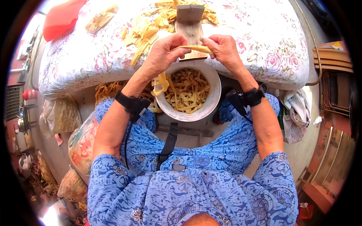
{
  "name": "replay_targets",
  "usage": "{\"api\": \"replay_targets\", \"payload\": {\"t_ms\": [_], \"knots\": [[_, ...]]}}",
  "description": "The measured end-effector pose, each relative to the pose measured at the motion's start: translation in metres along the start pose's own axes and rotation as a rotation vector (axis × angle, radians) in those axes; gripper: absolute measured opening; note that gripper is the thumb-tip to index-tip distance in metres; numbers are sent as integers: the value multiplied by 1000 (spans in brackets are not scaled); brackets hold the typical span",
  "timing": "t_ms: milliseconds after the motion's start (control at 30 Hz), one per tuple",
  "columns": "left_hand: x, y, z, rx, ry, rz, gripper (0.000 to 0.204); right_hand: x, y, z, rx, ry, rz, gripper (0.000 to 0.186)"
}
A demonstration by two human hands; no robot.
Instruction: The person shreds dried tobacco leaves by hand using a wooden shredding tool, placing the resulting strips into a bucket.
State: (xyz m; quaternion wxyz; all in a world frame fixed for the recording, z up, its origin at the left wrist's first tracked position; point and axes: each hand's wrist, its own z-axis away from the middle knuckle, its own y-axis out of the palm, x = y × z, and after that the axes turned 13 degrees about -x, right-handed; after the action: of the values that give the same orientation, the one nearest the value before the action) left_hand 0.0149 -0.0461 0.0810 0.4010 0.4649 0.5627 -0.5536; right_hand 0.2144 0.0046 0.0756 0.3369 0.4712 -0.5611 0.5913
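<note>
A pale yellow strip, like dried leaf or husk, is stretched sideways between my two hands. My left hand pinches its left end, and my right hand grips the right end between thumb and fingers. Just beyond and below the strip lies a wooden board with an upright block at its far end. Under my hands stands a white basin partly filled with narrow, twisted-looking yellow lengths. A loose pale piece hangs over its left rim.
Flat yellow strips are heaped left of the board on a flowered cloth. A red cloth-like item lies far left. Stuffed plastic bags stand on the floor at left, a white bag at right, beside stacked brown furniture.
</note>
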Motion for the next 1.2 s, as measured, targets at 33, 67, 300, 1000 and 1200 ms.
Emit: {"api": "replay_targets", "payload": {"t_ms": [33, 67, 300, 1000, 1200], "knots": [[2, 4, 1, -37, 110, -75, 14, 2, 3, 3, -11, 71, -111, 28], [5, 12, 2, -73, 221, -149, 12, 4, 5, 6, 52, 129, -162, 27], [10, 11, 1, 31, 32, -36, 11, -13, -8, -7, 64, 149, 161, 21], [13, 43, 10, 219, -727, 1113, 18, 8, 7, 16, -29, -567, 200, 14], [7, 40, -1, -180, -484, 1001, 10, 24, 15, 14, -367, -684, 440, 23]]}}
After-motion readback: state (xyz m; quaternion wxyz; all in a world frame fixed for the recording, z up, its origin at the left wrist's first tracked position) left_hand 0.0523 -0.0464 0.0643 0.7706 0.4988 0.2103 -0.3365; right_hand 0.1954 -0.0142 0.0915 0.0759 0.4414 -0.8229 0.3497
